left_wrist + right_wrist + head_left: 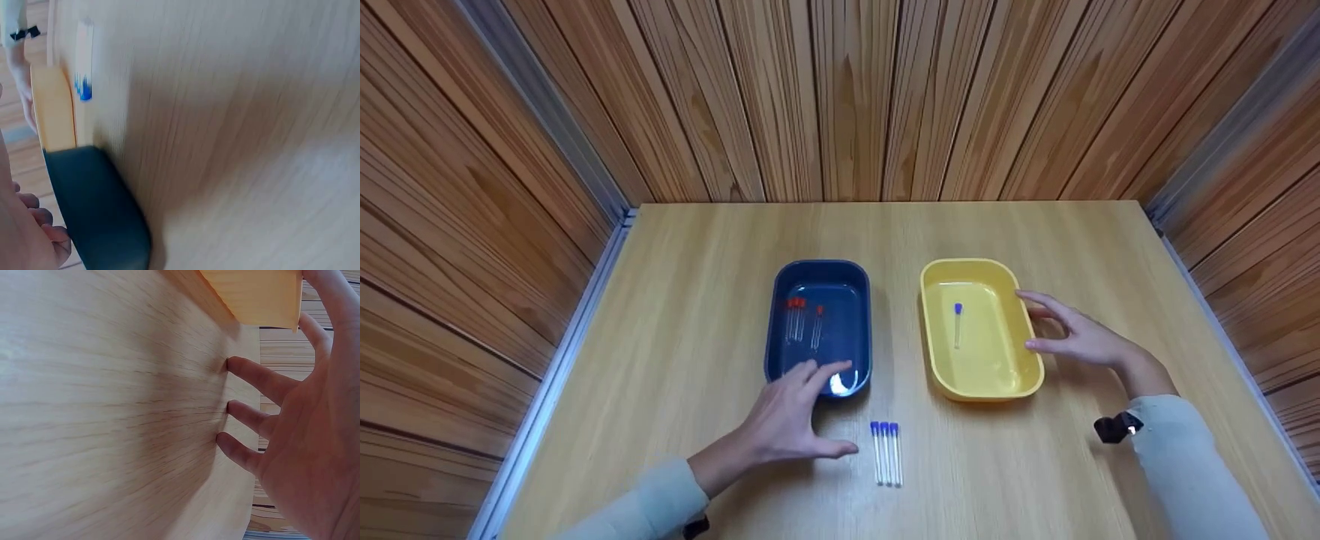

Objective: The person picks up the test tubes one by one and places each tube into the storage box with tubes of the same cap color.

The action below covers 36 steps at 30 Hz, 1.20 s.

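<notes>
My left hand [787, 420] hovers with spread fingers over the near edge of the blue tray [771, 330], holding nothing. Just right of its thumb, three thin clear tubes with blue caps [886, 454] lie side by side on the table. Inside the blue tray are several thin clear tubes with red caps [796, 319]. My right hand [1084, 337] touches the right rim of the yellow tray [931, 360] with thumb and index finger extended. In the right wrist view its other fingers [261, 379] reach down to the tabletop. One blue-capped tube [958, 326] lies in the yellow tray.
Both trays stand side by side on a light wooden table [705, 285]. Wood-plank walls [847, 97] enclose the back and sides, with metal rails [562, 352] along the table's side edges.
</notes>
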Tool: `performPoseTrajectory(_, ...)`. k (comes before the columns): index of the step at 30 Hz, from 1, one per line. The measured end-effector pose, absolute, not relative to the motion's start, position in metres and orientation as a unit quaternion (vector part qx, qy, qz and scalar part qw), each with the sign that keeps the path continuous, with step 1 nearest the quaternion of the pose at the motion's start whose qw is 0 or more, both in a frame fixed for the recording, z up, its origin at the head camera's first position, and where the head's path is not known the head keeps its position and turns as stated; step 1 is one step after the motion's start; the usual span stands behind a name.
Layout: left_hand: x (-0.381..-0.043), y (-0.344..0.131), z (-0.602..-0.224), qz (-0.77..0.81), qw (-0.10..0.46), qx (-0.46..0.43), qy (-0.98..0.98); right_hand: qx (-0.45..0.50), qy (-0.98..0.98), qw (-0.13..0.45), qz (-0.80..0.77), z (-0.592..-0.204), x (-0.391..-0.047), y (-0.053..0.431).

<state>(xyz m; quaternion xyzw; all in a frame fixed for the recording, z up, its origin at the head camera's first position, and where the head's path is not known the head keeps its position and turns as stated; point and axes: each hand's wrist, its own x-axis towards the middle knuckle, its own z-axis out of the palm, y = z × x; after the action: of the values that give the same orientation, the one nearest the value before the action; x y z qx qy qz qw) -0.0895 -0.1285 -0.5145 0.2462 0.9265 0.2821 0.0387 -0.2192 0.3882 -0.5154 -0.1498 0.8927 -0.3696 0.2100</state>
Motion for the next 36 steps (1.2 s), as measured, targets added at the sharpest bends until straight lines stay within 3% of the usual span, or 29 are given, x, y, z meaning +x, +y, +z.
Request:
performPoseTrajectory(5, -0.076, -0.122, -0.513, 0.275, 0.054, 0.257, 0.925, -0.151, 0.895, 0.208, -0.363, -0.515, -0.218, 0.388)
performPoseTrajectory(15, -0.069, -0.111, -0.538, 0.242, 0.168, 0.267, 0.918, -0.148, 0.897, 0.213, -0.359, -0.515, -0.219, 0.389)
performPoseTrajectory(21, -0.068, -0.101, -0.549, 0.215, 0.158, 0.271, 0.925, -0.155, 0.896, 0.213, -0.359, -0.514, -0.219, 0.39)
performPoseTrajectory(36, -0.07, -0.081, -0.564, 0.214, 0.196, 0.229, 0.929, -0.179, 0.894, 0.204, -0.357, -0.513, -0.22, 0.392)
